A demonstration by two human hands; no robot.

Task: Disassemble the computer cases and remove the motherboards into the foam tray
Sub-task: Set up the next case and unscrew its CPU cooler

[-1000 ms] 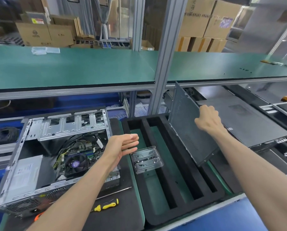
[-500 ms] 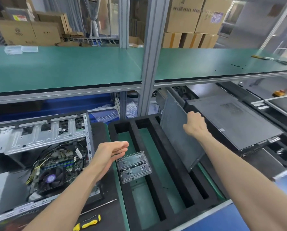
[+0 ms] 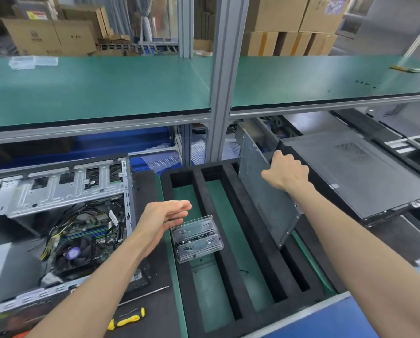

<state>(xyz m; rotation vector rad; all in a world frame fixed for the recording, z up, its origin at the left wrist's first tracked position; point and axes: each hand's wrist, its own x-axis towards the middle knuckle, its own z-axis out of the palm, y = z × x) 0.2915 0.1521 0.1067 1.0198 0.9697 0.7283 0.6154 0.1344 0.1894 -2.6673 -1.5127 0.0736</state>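
Note:
An opened computer case lies on the bench at the left, its motherboard with a black fan and cables exposed. The black foam tray with long slots sits in the middle. My right hand grips the top edge of a grey metal side panel, which stands tilted against the tray's right side. My left hand hovers with straight fingers and holds nothing, between the case and the tray.
A clear plastic screw box rests across the tray's left slot. A yellow-handled screwdriver and a thin rod lie near the front. More closed dark cases are stacked on the right. A green shelf overhangs the bench.
My right hand has carried the side panel a little further right and back. My left hand stays over the gap beside the tray. The view has shifted rightwards.

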